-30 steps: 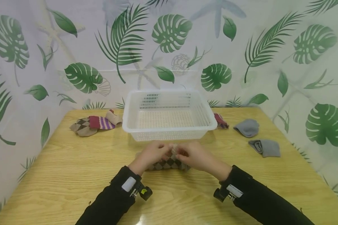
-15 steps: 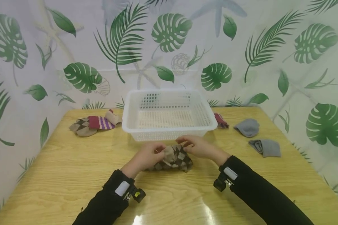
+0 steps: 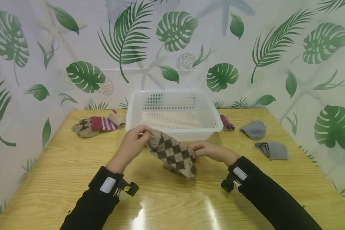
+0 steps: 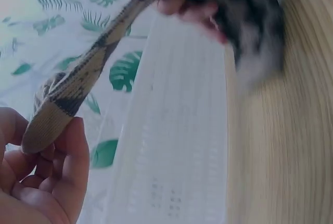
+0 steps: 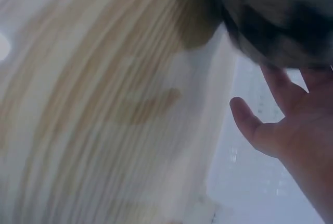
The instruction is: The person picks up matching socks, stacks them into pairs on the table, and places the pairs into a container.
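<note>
A tan and dark-brown argyle sock is stretched between the two hands, above the table in front of the white basket. In the left wrist view, my left hand pinches the sock's plain tan end between thumb and fingers. At the other end my right hand holds the sock by its right edge; in the right wrist view some of its fingers reach the blurred fabric while one digit stands apart. Beneath the sock, a further bit of tan fabric hangs low near the table; whether it belongs to the same sock cannot be told.
Behind the hands stands the white perforated basket. At the left lie an argyle sock, a maroon and purple-striped piece and a beige roll. Grey socks and a maroon sock lie at the right.
The sock was bunched under both hands on the table. My left hand has moved left and up, drawing it out long; the right hand let go briefly and holds its right edge now.
</note>
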Demonstrator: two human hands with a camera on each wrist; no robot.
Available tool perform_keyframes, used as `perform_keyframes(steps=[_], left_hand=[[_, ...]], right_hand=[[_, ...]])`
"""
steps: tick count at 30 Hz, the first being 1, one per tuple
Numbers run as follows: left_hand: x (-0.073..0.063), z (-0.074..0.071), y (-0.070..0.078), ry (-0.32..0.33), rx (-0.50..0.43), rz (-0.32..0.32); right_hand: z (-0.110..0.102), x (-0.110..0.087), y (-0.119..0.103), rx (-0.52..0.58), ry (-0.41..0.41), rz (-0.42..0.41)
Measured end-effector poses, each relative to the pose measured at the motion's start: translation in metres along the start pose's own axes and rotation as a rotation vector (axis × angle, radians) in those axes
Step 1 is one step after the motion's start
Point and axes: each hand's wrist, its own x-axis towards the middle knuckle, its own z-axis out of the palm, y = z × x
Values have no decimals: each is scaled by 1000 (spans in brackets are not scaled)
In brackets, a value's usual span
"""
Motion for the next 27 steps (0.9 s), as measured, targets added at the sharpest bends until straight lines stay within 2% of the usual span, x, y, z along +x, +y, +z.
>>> perform_keyframes(steps=[4, 8, 13, 18, 22, 27], left_hand=[[-1, -13, -15, -3, -18, -108], [-4, -19, -34, -35, -39, -203], [-9, -27, -56, -88, 51, -304], [-13, -31, -71, -146, 168, -375], [-14, -31, -78, -148, 192, -431], [-15, -32, -80, -156, 232, -419]], right_hand=[[-8, -15, -1, -50, 38, 75], [-16, -25, 4, -154, 90, 146], [-24, -32, 12, -239, 126, 207], [-29, -35, 18, -354, 177, 229], [-30, -31, 21, -501, 256, 220], [-29, -26, 22, -625, 345, 260]])
